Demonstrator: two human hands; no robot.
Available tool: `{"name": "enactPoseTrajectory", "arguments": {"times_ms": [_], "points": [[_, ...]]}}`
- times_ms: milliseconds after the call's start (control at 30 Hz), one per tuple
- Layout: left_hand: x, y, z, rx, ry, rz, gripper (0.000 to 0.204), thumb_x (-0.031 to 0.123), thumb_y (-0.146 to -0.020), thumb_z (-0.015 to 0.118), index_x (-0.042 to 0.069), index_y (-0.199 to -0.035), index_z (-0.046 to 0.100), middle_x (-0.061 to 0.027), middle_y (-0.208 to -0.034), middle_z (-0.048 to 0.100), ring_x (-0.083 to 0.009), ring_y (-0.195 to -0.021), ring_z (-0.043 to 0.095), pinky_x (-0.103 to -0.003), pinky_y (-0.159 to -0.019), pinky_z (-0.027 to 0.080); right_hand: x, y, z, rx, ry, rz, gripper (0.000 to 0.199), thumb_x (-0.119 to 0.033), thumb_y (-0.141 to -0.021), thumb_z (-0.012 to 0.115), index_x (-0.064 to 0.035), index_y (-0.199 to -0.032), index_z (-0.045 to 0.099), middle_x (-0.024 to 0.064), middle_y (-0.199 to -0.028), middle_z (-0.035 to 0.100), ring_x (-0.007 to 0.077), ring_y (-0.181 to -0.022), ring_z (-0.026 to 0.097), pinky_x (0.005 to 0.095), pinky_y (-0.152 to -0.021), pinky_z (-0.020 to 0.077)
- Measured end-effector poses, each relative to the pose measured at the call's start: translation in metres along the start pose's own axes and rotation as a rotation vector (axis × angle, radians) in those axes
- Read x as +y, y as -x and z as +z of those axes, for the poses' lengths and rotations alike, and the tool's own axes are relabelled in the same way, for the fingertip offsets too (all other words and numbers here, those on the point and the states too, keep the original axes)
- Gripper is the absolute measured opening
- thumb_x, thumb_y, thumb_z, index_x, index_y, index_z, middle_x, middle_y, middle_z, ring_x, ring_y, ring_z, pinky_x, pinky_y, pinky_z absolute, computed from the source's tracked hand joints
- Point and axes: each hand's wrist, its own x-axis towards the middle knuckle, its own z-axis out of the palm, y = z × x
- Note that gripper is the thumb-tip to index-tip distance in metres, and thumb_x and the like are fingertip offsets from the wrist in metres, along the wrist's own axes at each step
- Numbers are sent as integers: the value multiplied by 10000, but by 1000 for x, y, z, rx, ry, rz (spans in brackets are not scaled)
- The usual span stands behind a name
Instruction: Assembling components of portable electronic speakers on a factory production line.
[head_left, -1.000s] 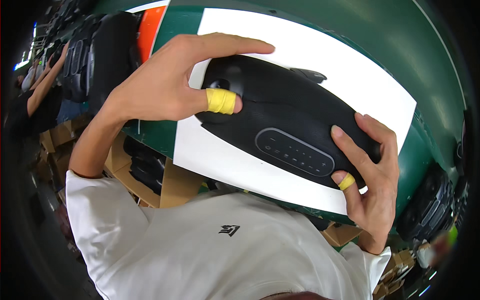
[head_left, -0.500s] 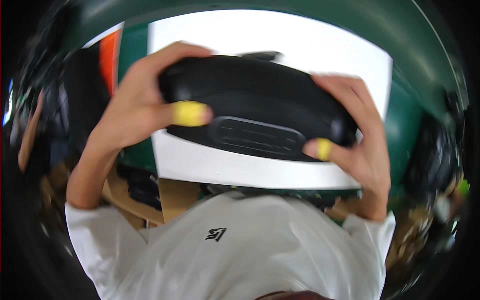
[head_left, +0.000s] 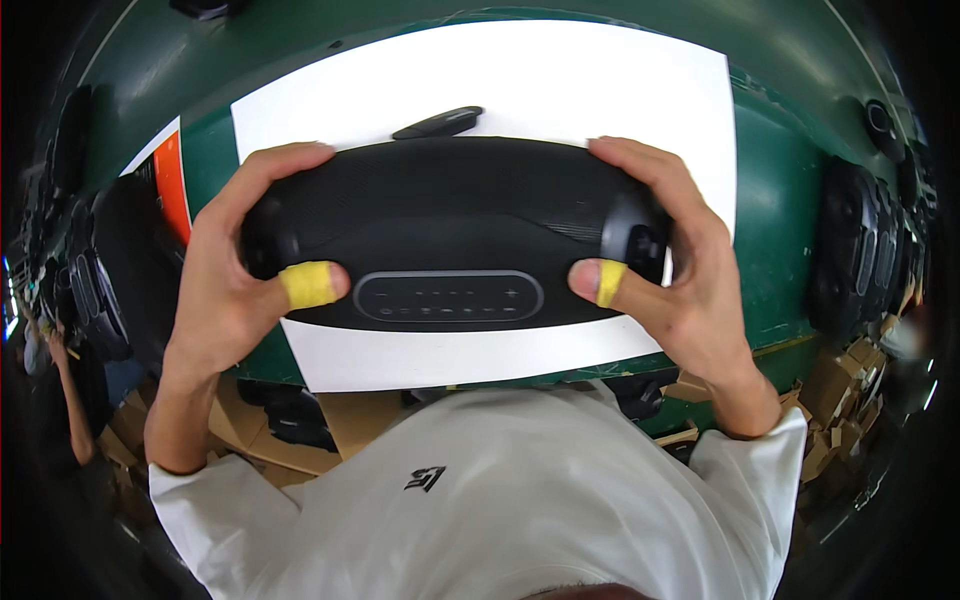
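Levelled since the earlier tilt, black oblong fabric-covered speaker (head_left: 450,245) lay across white paper sheet (head_left: 500,85) on green table (head_left: 780,200). Left hand (head_left: 235,290) and right hand (head_left: 665,270) clasped its ends; sheet margin showed along the near edge.

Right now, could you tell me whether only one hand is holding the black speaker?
No, the left hand and the right hand each grip one end of the speaker.

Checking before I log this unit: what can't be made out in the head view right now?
- Speaker underside: faces away, over the white sheet.
- End caps: partly covered by left hand and right hand.
- Button panel symbols: too small.
- Dark items at right rim: fisheye-bent, dim.
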Motion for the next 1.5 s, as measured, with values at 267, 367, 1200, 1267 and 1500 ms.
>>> {"name": "enactPoseTrajectory", "arguments": {"times_ms": [267,367,1200,1267,1500], "points": [[-4,0,-13,-138,-504,410,662,398,-905,861,60,-1460,732,-261,-1588,605,-469,-1527,525,-566,-1273,387,-24,-12,-8,-229,440,-216,584,-236,-884,758,-126,-1458,762,254,-1642,561,518,-1563,460,617,-1298,331],[-16,-4,-19,-155,-620,596,624,484,-943,779,109,-1441,759,-269,-1581,608,-481,-1478,573,-577,-1244,423,-34,-24,-12,-332,603,-285,557,-236,-915,735,-148,-1464,760,255,-1647,554,517,-1547,477,631,-1294,338],[25,-54,8,-273,-426,137,497,254,-884,889,52,-1301,709,-162,-1209,754,-304,-1158,708,-440,-1033,551,-53,-42,-6,-434,588,-472,805,16,-724,804,-65,-1515,676,262,-1536,646,503,-1363,633,527,-1166,522],[27,-59,4,-312,-369,80,429,251,-901,886,55,-1238,706,-126,-1117,740,-277,-1129,693,-418,-990,554,-60,-45,-7,-456,551,-399,880,-36,-792,839,-6,-1617,530,293,-1503,652,480,-1341,643,488,-1170,508],[-2,-21,4,354,-469,375,599,380,-905,892,40,-1369,723,-184,-1302,748,-316,-1221,699,-401,-1038,561,-77,-81,19,-652,691,-272,1010,-352,-785,920,70,-1607,513,329,-1390,707,431,-1249,721,414,-1114,539]]}}
